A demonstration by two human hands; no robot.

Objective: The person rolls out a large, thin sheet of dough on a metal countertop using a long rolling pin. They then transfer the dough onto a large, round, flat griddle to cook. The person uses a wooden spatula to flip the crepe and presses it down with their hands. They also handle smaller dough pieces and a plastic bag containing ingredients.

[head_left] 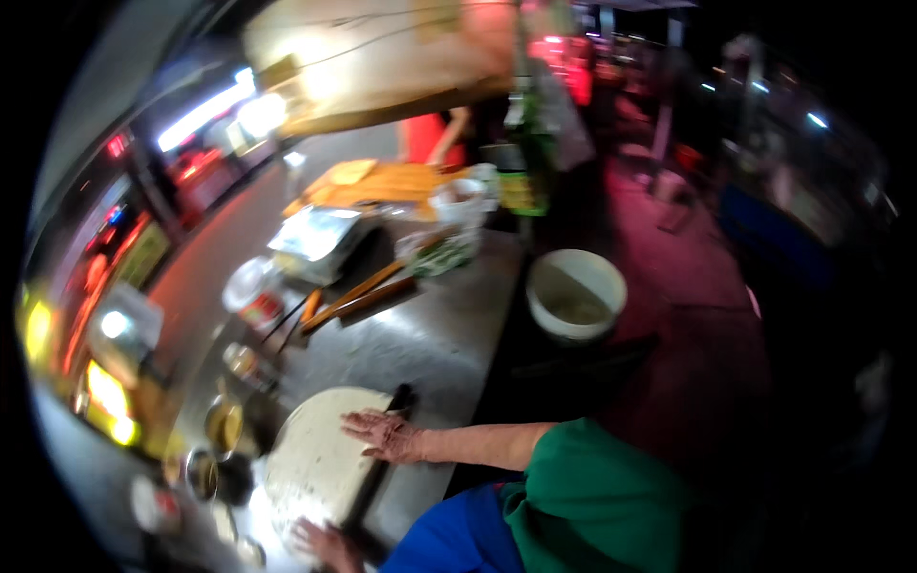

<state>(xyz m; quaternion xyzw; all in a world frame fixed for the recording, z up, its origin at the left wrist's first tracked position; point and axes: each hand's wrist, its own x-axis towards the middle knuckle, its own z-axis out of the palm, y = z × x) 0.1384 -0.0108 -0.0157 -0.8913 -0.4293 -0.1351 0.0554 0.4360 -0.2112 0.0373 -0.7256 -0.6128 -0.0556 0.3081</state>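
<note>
A wide, pale sheet of what looks like dough (320, 449) lies flat on the metal worktop. My right hand (384, 436) rests on its right part, fingers outstretched and holding nothing. At the near end of the sheet, my left hand (325, 546) touches or hovers just over the edge; its fingers are apart and somewhat blurred. A long dark bar (371, 487) runs along the sheet's right side, below my right hand; its kind is unclear. Bright glare covers the sheet's lower part.
The metal worktop (435, 334) carries a white tub (256, 291), wooden sticks (368, 294), a foil-topped box (315, 234) and, left of the sheet, small bowls (224, 423) and jars. A white bucket (576, 296) stands right. A person in red (435, 138) is at the far end.
</note>
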